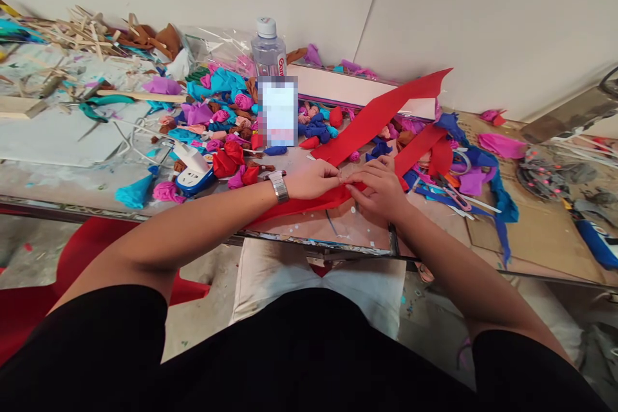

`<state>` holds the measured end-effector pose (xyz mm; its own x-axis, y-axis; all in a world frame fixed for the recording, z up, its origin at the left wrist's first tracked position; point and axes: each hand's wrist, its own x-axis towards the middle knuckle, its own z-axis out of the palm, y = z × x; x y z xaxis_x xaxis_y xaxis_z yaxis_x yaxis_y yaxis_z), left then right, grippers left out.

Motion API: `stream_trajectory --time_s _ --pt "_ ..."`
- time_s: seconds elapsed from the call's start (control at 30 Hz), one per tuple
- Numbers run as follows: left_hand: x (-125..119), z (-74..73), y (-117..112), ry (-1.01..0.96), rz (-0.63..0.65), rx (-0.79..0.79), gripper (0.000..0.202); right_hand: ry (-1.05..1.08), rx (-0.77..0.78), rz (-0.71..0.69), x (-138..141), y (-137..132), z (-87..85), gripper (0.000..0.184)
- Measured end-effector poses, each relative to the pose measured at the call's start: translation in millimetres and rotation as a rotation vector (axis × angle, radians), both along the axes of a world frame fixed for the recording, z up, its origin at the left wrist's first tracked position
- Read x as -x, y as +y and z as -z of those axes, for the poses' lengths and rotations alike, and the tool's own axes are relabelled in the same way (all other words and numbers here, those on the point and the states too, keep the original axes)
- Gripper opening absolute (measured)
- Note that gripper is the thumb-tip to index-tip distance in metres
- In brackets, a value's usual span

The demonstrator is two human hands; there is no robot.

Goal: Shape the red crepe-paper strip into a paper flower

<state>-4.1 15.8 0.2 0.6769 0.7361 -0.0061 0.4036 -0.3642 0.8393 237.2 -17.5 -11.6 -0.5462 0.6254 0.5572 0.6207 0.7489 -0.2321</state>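
Note:
My left hand (315, 180), with a metal-band watch (279, 187) on its wrist, is pinched closed at the upper edge of a red strip of cloth or crepe paper (302, 203). Meeting it fingertip to fingertip, my right hand (379, 188) has its fingers bent over the same strip. The small spot between the fingertips is too fine to make out. Behind the hands a long red strip (386, 112) slants up to the right. A shorter red strip (421, 148) lies beyond my right hand, close to pink-handled scissors (456, 196).
Rolled coloured bits (232, 119) cover the table around a phone (280, 112) and a plastic bottle (268, 51). A power strip (194, 179) sits left, near green-handled pliers (103, 106). Thin wood sticks (87, 32) are heaped far left. Cardboard (526, 238) lies right.

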Motion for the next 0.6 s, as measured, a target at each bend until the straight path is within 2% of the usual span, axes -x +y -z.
stream_trajectory --time_s 0.2,0.4,0.6 --pt "-0.2 -0.9 -0.2 -0.025 0.013 0.028 0.033 -0.018 0.042 -0.008 1.0 -0.8 -0.1 0.013" --pt "-0.2 1.3 1.0 0.0 0.02 -0.002 0.044 -0.025 0.029 -0.01 -0.3 -0.7 1.1 0.014" --pt "-0.1 -0.1 -0.5 0.008 0.002 -0.057 0.037 -0.017 0.027 0.022 0.4 -0.1 2.5 0.013"
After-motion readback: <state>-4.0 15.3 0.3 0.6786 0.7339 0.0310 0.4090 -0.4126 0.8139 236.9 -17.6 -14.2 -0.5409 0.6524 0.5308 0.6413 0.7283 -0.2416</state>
